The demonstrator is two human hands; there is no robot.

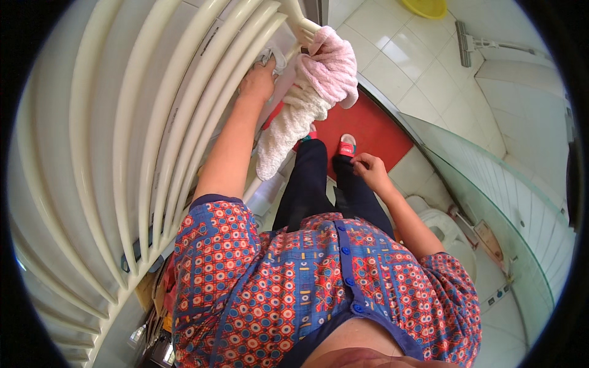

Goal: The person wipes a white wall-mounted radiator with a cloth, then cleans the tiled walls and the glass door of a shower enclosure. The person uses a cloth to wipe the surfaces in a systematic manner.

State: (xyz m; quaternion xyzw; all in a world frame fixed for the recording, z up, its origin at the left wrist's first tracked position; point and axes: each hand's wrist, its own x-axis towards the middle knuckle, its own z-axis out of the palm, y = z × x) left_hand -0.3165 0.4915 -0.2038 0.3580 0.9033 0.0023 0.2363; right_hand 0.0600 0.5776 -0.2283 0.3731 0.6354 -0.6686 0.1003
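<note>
My left hand (259, 80) reaches out to the cream tube radiator (215, 67) on the left, its fingers closed on a whitish-grey cloth (280, 60). Part of that cloth is hidden behind the hand and the tubes. Just right of it, a pink towel (328, 70) is bunched over the radiator's end, and a cream towel part (291, 113) hangs down below the pink. My right hand (373, 173) hovers in front of my right thigh, fingers curled in and thumb near the index finger. Nothing shows between them.
Under my feet lies a red mat (380, 132). A glass door (485, 178) stands at the right, with a white toilet (438, 224) beside it. Farther off are a squeegee mop (464, 46) and a yellow basin (426, 6) on the tiled floor.
</note>
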